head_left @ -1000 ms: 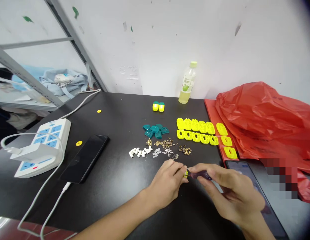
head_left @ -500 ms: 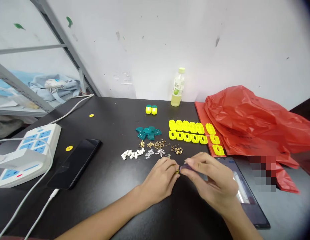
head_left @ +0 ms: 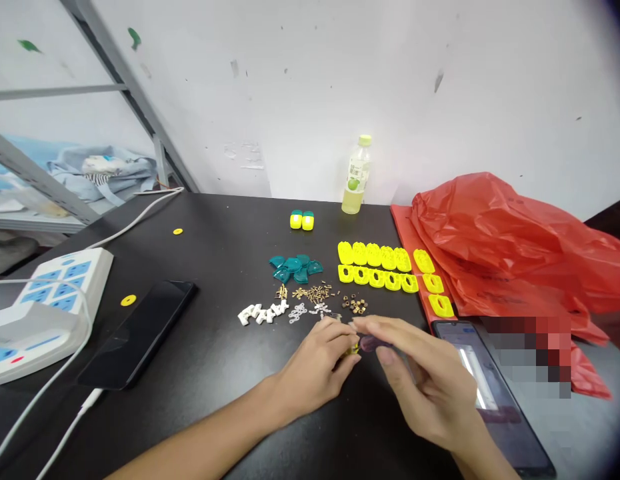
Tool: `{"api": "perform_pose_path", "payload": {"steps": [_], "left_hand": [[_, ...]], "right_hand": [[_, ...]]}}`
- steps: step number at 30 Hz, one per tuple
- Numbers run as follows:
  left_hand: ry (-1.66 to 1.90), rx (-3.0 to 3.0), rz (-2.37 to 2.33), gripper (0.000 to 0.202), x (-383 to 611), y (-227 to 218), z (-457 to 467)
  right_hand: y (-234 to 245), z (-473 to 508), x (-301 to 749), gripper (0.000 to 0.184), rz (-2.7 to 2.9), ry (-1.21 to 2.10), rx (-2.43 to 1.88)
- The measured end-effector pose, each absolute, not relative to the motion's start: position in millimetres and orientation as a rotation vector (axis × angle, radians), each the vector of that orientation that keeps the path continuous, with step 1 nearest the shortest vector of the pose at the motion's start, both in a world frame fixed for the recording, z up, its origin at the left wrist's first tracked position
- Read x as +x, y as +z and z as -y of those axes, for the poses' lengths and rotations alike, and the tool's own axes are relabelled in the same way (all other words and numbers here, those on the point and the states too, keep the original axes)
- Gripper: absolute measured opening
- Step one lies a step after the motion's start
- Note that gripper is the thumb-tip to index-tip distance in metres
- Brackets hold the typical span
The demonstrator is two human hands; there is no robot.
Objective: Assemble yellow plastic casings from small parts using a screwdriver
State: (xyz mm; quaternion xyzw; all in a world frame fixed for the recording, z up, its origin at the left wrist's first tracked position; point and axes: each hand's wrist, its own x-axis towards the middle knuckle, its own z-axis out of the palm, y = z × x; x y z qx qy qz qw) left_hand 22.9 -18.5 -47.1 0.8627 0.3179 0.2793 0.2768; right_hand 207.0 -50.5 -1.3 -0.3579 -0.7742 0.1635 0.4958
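Note:
My left hand (head_left: 326,357) is closed around a small yellow plastic part (head_left: 354,349), mostly covered by the fingers. Against that part, from the right, points a screwdriver with a clear purple handle (head_left: 371,343); its tip is hidden. My right hand (head_left: 425,380) has its thumb and fingers about the handle. Just beyond the hands lie small brass screws (head_left: 320,292), brass square bits (head_left: 355,305), clear plastic links (head_left: 297,312) and white plastic pieces (head_left: 263,312). Farther back are dark green translucent covers (head_left: 296,267).
Yellow shells (head_left: 374,255) stand in rows toward the right, some on a red plastic bag (head_left: 515,247). Two yellow-green assembled pieces (head_left: 302,221) and a drink bottle (head_left: 356,177) are at the back. Phones (head_left: 140,337) and a power strip (head_left: 93,273) lie at the sides.
The right hand's fingers have shifted around the purple handle, with the thumb lower and farther from the forefinger. My left hand keeps its hold. The view has moved slightly.

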Motion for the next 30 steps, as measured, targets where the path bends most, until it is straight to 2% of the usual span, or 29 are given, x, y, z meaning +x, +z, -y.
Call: {"api": "perform_pose_path", "payload": {"steps": [3,7,10,14,19,23,27,30], "left_hand": [[0.748,2.298,-0.860,0.013,22.4,-46.3,18.2],[0.776,2.286,-0.874,0.013,22.5,-47.6,17.6],[0.800,2.269,-0.885,0.012,23.0,-48.9,17.0],[0.819,2.251,-0.894,0.015,23.3,-50.2,17.2],[0.808,2.243,-0.905,0.013,23.1,-51.1,17.6],[0.808,2.223,-0.905,0.019,22.9,-51.0,17.1],[0.757,2.179,-0.939,0.026,22.1,-48.2,17.1],[0.756,2.171,-0.946,0.023,22.0,-46.9,17.3]], "right_hand": [[-2.1,49.8,206.0,0.046,1.789,0.290,-0.854],[-3.8,48.2,206.8,0.048,1.796,0.449,-0.894],[-4.6,47.6,207.2,0.042,1.755,0.309,-0.900],[-4.9,48.1,208.0,0.053,1.761,0.396,-0.868],[-4.5,47.3,207.2,0.048,1.755,0.316,-0.851],[-6.0,45.9,205.4,0.051,1.722,0.423,-0.895],[-7.9,46.0,205.3,0.050,1.697,0.265,-0.865],[-7.8,46.0,205.5,0.052,1.715,0.366,-0.878]]}}
